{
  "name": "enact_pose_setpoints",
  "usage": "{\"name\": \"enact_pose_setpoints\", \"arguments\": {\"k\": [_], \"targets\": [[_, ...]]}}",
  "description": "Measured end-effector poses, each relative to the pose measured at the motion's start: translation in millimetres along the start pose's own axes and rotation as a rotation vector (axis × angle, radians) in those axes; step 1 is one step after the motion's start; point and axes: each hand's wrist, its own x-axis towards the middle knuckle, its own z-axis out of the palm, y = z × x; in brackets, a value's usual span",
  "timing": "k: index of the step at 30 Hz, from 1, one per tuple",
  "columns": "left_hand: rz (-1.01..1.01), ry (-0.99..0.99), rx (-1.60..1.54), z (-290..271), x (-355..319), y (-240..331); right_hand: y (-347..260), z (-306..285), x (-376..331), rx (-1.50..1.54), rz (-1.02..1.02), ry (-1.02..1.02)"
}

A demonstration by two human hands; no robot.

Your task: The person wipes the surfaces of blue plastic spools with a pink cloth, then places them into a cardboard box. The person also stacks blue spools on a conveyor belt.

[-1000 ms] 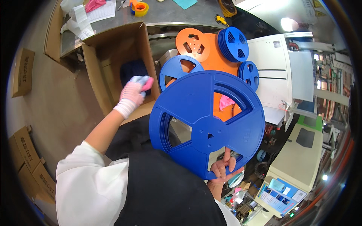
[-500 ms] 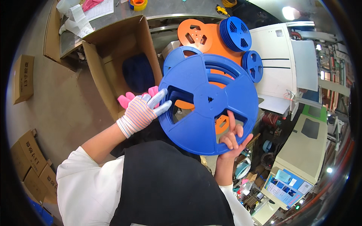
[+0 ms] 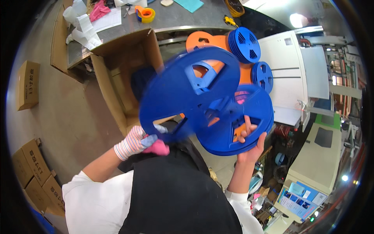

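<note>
My left hand, in a striped glove, grips the lower left rim of a large blue plastic reel disc with cut-out windows. The disc is tilted and slightly blurred. Pink fabric shows beside that hand. My right hand, which looks bare, supports several similar blue reel discs, with fingers through a window and the thumb at the outer rim. The raised disc overlaps their left part. An open cardboard box stands just beyond my left hand, with dark blue discs inside, partly hidden.
Orange reels and two blue reel stacks stand at the back beside a white machine. A metal table carries tape rolls and papers. Closed cartons lie on the left floor.
My left hand has lifted one blue disc away from the others and tilted it toward the left. My right hand, with the remaining discs, has shifted slightly right.
</note>
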Motion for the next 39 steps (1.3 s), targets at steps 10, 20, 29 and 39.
{"name": "enact_pose_setpoints", "arguments": {"k": [10,20,29,39], "targets": [[-0.153,0.05,-0.883,-14.1,-10.6,-14.4,11.6,-43.0,-25.9,0.142,0.068,0.246],[-0.168,0.069,-0.896,-20.6,-15.8,-18.4,12.2,-32.8,-24.9,0.151,0.086,0.172],[-0.134,0.002,-0.82,-27.3,-17.5,-21.4,20.0,-26.8,-23.7,0.04,0.081,0.294],[-0.184,0.485,-0.324,-61.4,-43.4,3.3,23.6,-21.9,-20.0,0.065,0.072,0.229]]}}
